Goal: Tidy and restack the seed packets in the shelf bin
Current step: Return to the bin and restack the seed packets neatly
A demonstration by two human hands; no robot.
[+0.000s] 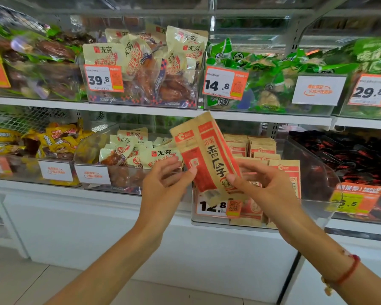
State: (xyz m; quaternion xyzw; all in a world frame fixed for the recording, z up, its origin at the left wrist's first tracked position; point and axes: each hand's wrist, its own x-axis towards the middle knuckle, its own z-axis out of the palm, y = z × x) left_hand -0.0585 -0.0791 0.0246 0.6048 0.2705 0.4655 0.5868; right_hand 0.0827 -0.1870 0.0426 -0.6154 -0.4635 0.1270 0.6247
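A brown and red seed packet (pixel 204 151) is held tilted in front of the lower shelf. My left hand (pixel 163 183) pinches its lower left edge. My right hand (pixel 266 190) grips its lower right corner. Behind it stands a clear shelf bin (pixel 312 168) with a 12.8 price tag (pixel 213 205). Several more seed packets (pixel 262 148) stand upright in rows inside the bin, and my right hand hides part of the front row.
To the left is a bin of cream snack packs (pixel 132 148), to the right a bin of dark red packs (pixel 350 155). The upper shelf (pixel 141 107) holds bins of cream packs (pixel 145 62) and green packs (pixel 273 80). A white cabinet front (pixel 97 234) lies below.
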